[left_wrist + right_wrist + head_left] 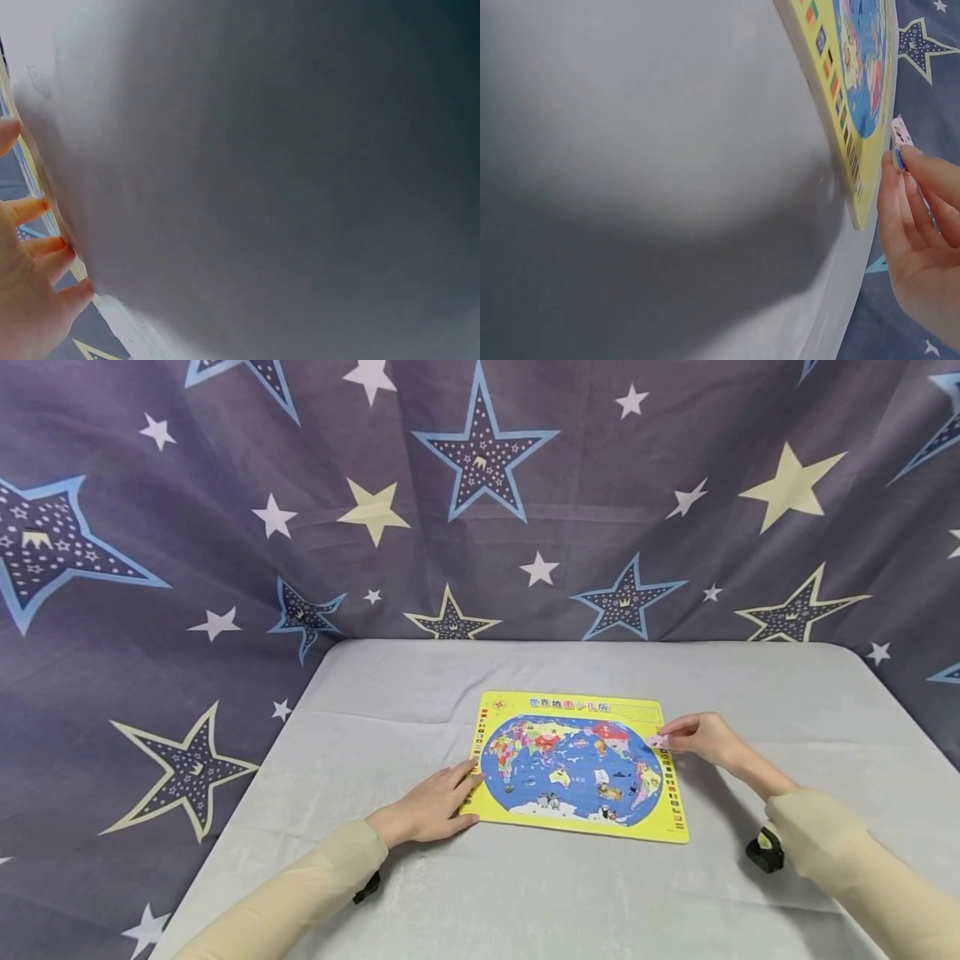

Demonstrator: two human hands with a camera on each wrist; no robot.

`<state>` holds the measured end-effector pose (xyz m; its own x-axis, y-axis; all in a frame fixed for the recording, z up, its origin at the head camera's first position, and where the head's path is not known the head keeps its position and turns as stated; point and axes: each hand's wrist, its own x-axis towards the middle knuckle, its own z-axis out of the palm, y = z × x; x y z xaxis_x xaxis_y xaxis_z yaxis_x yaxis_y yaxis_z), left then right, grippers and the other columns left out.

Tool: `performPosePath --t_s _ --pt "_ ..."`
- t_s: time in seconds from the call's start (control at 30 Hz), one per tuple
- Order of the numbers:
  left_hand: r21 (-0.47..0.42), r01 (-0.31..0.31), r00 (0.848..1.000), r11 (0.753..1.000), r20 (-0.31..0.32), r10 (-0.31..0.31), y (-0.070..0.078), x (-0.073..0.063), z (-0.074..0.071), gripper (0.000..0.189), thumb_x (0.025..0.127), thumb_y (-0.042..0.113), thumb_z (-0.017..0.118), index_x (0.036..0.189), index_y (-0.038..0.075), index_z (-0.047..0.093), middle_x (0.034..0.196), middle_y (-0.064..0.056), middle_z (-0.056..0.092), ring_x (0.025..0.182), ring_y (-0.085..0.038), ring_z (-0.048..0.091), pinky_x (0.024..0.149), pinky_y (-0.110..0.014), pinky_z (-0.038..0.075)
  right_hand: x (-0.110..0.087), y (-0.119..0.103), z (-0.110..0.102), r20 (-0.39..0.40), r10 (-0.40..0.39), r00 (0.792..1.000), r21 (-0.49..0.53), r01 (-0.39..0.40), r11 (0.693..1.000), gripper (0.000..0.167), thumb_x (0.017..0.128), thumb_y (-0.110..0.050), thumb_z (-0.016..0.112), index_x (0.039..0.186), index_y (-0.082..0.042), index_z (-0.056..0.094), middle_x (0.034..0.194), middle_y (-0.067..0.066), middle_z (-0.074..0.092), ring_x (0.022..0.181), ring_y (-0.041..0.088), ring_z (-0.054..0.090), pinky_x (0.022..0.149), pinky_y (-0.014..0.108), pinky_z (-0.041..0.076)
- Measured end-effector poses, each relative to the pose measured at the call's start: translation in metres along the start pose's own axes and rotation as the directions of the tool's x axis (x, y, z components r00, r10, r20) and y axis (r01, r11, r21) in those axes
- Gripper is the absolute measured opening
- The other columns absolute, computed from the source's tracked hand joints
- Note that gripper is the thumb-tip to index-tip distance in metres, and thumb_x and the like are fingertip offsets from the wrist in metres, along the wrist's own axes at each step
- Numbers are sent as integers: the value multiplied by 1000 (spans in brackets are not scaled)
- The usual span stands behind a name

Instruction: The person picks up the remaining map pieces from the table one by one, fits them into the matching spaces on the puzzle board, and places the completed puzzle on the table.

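Note:
A yellow-bordered world map puzzle board point(570, 832) lies flat on the grey-covered table, its blue oval map filled with colourful continents and animal pictures. My left hand point(431, 802) rests at the board's left edge, fingers extended onto the border; the left wrist view shows the fingertips of the same hand point(37, 270) along that edge. At the upper right edge, my right hand point(701, 739) pinches a small pink puzzle piece point(657, 741) between thumb and fingers. The right wrist view shows this piece point(901, 135) raised off the board, with a dark mark and some blue on it.
The table point(390, 693) has a pale grey cloth with light wrinkles. Behind it and to the left hangs a dark curtain point(450, 552) printed with stars. Small flags line both side borders of the board. A black wrist device point(765, 852) sits under the right sleeve.

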<state>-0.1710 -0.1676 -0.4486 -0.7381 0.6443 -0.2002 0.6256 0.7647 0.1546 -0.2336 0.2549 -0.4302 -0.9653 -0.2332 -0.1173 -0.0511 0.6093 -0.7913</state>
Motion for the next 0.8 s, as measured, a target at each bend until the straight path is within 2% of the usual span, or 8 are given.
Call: performPosePath --t_s 0.23,0.8 --pt "-7 -2 1000 1000 -5 2 0 0 0 61 91 43 38 139 6 28 145 -15 16 132 -24 18 106 -37 21 9 -5 9 26 -17 1000 44 16 999 25 79 1 60 99 15 60 86 21 65 71 18 63 64 27 53" --pt "-5 -3 1000 1000 -2 3 -1 0 1 62 91 44 38 139 7 27 145 -14 15 133 -23 17 106 -37 21 19 -16 22 48 -18 999 16 17 1000 24 81 -1 59 101 12 61 88 20 63 74 21 62 65 27 53"
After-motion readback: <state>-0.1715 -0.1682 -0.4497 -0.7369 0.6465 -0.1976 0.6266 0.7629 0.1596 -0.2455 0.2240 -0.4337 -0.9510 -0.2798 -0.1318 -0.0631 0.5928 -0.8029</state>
